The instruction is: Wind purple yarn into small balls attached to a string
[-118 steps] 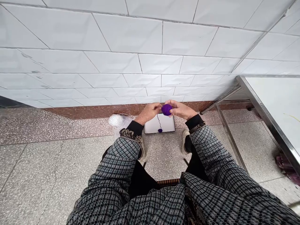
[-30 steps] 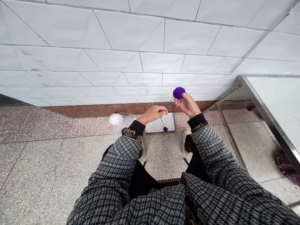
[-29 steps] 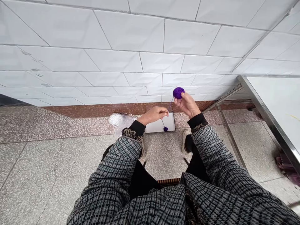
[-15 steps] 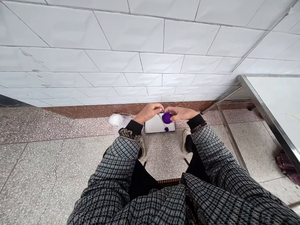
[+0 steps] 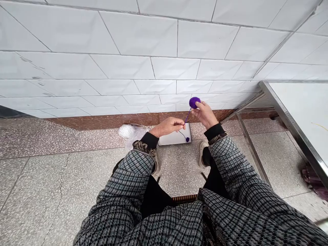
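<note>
My right hand (image 5: 206,114) is raised and closed round a small purple yarn ball (image 5: 194,102), held at its fingertips. A purple strand (image 5: 187,116) runs down from the ball to my left hand (image 5: 167,126), which pinches it between thumb and fingers. Below the left hand the strand continues to a smaller purple yarn clump (image 5: 187,139) lying in a white box (image 5: 170,138) on the floor between my feet.
A clear plastic bag with white material (image 5: 129,131) lies left of the box by the tiled wall's brown skirting. A steel table (image 5: 294,116) with slanted legs stands at the right. Something purple (image 5: 314,181) lies under it. Terrazzo floor spreads to the left.
My right hand has lifted the yarn ball up and to the right, away from my left hand, drawing the strand taut. The clump in the box has shifted slightly right.
</note>
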`<state>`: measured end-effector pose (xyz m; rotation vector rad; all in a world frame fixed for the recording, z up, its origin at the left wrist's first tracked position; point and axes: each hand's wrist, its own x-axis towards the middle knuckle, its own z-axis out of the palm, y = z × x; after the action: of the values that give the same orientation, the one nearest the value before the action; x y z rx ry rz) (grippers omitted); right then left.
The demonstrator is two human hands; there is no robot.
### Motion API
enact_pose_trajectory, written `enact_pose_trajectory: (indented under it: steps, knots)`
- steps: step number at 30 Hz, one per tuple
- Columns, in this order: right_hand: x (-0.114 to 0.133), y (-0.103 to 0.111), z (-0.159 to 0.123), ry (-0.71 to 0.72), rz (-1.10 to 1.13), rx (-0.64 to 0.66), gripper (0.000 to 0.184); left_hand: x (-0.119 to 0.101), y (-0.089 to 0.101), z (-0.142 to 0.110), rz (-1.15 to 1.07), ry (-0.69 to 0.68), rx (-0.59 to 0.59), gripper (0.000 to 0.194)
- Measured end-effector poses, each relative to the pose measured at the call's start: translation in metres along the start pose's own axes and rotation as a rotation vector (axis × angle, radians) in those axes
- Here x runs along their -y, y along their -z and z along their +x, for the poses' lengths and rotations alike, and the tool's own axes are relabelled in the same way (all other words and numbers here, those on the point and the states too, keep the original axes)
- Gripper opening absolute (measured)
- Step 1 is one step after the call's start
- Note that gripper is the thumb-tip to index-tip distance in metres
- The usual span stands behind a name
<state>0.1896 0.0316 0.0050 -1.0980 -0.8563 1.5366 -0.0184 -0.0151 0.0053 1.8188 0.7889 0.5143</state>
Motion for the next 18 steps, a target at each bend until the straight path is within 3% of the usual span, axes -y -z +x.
enact_pose_trajectory:
  steps: [3,5,7,9,11,12,14,18]
  knots:
    - [-0.006,-0.001,0.000,-0.031,-0.304,0.033,0.029,-0.002,0.003,-0.002,0.015,-0.008,-0.053,0.024]
    - [-0.008,-0.001,-0.003,-0.036,-0.545,0.147,0.031,-0.002,0.006,-0.004,0.009,-0.004,-0.106,0.023]
    - [-0.008,0.000,-0.008,-0.056,-0.732,0.369,0.032,0.000,0.010,-0.006,0.001,0.016,-0.172,0.023]
    - [-0.005,0.001,-0.014,-0.114,-0.775,0.674,0.034,0.003,0.014,-0.008,0.002,0.047,-0.217,0.022]
    - [-0.001,0.002,-0.019,-0.171,-0.641,0.921,0.039,0.007,0.017,-0.009,-0.004,0.078,-0.241,0.021]
    - [0.001,0.003,-0.020,-0.175,-0.527,0.965,0.040,0.008,0.018,-0.009,-0.010,0.090,-0.249,0.022]
    - [0.004,0.004,-0.019,-0.134,-0.290,0.898,0.042,0.010,0.018,-0.009,-0.022,0.099,-0.258,0.023]
    - [0.006,0.004,-0.013,-0.042,-0.042,0.586,0.046,0.008,0.011,-0.004,-0.007,0.070,-0.196,0.022]
